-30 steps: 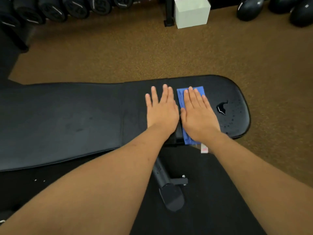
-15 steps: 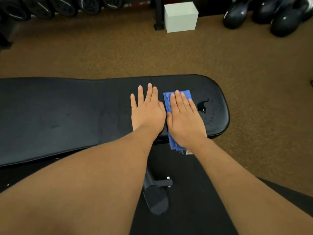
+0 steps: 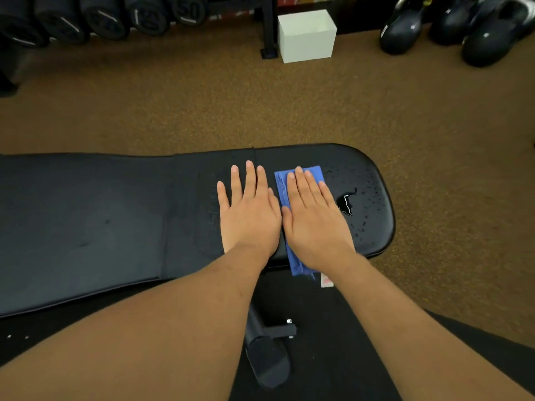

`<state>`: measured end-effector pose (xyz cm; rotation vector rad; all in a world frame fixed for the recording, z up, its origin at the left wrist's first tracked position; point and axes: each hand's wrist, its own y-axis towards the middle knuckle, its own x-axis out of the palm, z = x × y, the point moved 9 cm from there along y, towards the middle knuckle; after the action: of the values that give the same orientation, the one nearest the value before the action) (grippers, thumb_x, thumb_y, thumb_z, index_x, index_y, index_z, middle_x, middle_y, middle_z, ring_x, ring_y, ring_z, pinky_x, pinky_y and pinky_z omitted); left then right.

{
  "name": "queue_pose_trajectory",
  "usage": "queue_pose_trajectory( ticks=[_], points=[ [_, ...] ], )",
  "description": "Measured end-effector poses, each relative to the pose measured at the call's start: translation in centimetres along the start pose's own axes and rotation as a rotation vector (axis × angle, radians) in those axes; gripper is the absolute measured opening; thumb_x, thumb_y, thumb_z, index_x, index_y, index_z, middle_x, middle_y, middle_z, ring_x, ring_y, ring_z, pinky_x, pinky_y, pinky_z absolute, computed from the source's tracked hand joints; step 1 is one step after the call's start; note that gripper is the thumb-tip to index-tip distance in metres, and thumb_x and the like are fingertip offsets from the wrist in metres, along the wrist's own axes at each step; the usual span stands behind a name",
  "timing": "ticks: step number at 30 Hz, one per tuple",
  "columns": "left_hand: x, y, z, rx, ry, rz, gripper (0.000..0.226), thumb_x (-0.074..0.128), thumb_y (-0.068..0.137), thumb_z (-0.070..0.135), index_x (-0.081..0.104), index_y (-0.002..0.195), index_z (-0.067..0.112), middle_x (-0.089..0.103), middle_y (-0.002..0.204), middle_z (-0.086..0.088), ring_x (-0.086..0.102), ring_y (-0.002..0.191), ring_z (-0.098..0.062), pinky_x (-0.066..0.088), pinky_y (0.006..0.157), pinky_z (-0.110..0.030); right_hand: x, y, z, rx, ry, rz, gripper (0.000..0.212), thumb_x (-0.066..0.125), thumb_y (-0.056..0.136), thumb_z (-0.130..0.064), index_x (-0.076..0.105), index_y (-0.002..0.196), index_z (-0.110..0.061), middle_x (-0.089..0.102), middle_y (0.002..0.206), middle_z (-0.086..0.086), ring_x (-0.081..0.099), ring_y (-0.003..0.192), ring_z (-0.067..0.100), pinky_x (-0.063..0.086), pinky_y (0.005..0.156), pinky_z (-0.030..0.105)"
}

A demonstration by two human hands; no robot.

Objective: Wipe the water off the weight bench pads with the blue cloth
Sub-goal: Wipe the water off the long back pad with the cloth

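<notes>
- Right hand point(image 3: 315, 224), fingers flat, presses the folded blue cloth point(image 3: 281, 189) onto the black vinyl weight bench pad point(image 3: 115, 221); left hand point(image 3: 249, 215) lies flat beside it, holding nothing.
- Glossy water puddle point(image 3: 346, 204) sits just right of the right hand.
- Slide the cloth rightward with even pressure, straight through it.

You are wearing the only camera on your head; it is looking forward and steeply down, sitting close over the bench point(image 3: 86, 227), with the floor point(image 3: 434, 125) filling the far half.

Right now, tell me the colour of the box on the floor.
White, seen in the head view: the box beyond the bench.
</notes>
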<state>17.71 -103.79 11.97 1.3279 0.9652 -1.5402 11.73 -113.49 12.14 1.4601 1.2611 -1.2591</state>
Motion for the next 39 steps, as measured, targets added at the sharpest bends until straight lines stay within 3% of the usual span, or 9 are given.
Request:
queue_pose_trajectory(
  ticks=[7, 14, 22, 30, 36, 39],
  points=[
    [-0.1, 0.0, -0.1, 0.004, -0.032, 0.024, 0.058, 0.01, 0.106, 0.038, 0.004, 0.161, 0.023, -0.003, 0.169, 0.004, -0.013, 0.155, -0.02, -0.005, 0.125, -0.049, -0.2, 11.3, 2.3, 0.064, 0.003, 0.017, 0.062, 0.013, 0.106, -0.037, 0.001, 0.158, -0.005, -0.001, 0.167, 0.013, -0.003, 0.154, 0.022, -0.001, 0.125, 0.04],
    [0.1, -0.2, -0.2, 0.003, -0.044, 0.026, 0.058, 0.006, 0.105, 0.037, 0.004, 0.161, 0.022, -0.001, 0.169, 0.003, -0.011, 0.155, -0.021, -0.001, 0.125, -0.05, 0.0, 1.0, 1.0, 0.029, 0.021, 0.043, 0.064, 0.012, 0.104, -0.041, 0.005, 0.158, -0.006, 0.001, 0.166, 0.011, -0.002, 0.154, 0.02, 0.004, 0.125, 0.041],
    [0.2, 0.2, -0.2, 0.004, -0.055, 0.038, 0.061, 0.006, 0.102, 0.039, 0.01, 0.161, 0.021, 0.003, 0.169, 0.003, -0.008, 0.155, -0.022, 0.001, 0.125, -0.051, 0.1, 10.0, 2.9, 0.115, 0.005, 0.008, 0.065, 0.009, 0.103, -0.04, 0.0, 0.158, -0.005, -0.003, 0.167, 0.011, -0.007, 0.154, 0.02, -0.002, 0.125, 0.04],
    [0.3, 0.1, -0.1, 0.011, -0.062, 0.034, 0.062, 0.005, 0.103, 0.039, 0.01, 0.161, 0.019, 0.004, 0.168, 0.001, -0.007, 0.155, -0.023, 0.003, 0.125, -0.053, 0.2, 2.4, 1.5, 0.047, -0.02, 0.024, 0.065, 0.013, 0.104, -0.041, 0.004, 0.158, -0.006, 0.0, 0.166, 0.011, -0.003, 0.154, 0.02, 0.005, 0.125, 0.041],
    [0.4, 0.3, -0.3, 0.01, -0.049, 0.036, 0.06, 0.008, 0.104, 0.039, 0.011, 0.161, 0.02, 0.004, 0.169, 0.003, -0.008, 0.155, -0.023, 0.0, 0.125, -0.053, -0.1, 11.8, 3.2, 0.109, 0.0, 0.028, 0.064, 0.012, 0.104, -0.039, 0.004, 0.158, -0.005, 0.002, 0.167, 0.012, -0.002, 0.154, 0.022, 0.001, 0.125, 0.041],
    [0.0, 0.4, -0.3, 0.017, -0.021, 0.029, 0.06, 0.008, 0.104, 0.038, 0.009, 0.161, 0.02, 0.002, 0.169, 0.003, -0.009, 0.155, -0.023, -0.002, 0.125, -0.052, 0.0, 12.1, 3.0, 0.097, -0.014, -0.001, 0.064, 0.013, 0.105, -0.039, 0.003, 0.158, -0.004, 0.0, 0.167, 0.013, -0.004, 0.154, 0.023, 0.0, 0.125, 0.041]
  ],
)
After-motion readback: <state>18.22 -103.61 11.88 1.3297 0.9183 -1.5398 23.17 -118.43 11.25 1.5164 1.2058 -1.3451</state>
